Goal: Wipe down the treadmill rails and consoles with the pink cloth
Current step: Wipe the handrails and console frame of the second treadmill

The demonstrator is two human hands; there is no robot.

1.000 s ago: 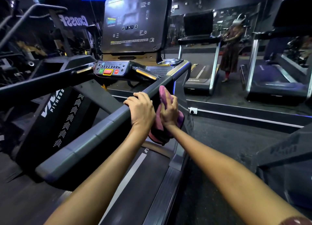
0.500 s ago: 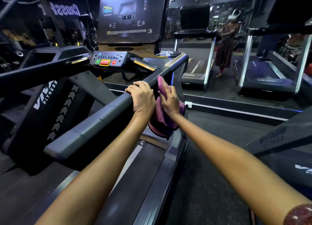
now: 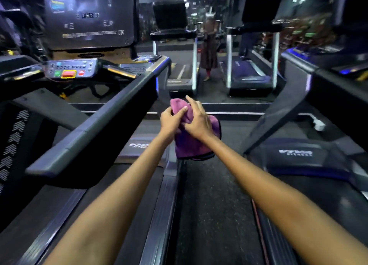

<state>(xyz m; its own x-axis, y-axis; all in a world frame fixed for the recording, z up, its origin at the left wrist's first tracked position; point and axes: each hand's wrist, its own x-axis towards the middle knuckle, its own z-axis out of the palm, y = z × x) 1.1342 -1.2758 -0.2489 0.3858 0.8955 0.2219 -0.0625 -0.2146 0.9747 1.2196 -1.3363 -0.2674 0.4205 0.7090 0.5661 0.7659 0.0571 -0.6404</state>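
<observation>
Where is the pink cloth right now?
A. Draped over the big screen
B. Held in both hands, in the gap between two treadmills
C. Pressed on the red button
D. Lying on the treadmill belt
B: the left hand and the right hand both grip the pink cloth in mid-air, clear of the rail on the left.

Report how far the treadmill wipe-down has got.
Done: cannot tell; no rail visibly looks wiped. In hand: both the left hand and right hand grip the pink cloth in the gap between machines, off every surface. Left: likely the near rail, the button console and the right-side treadmill's rail.
</observation>
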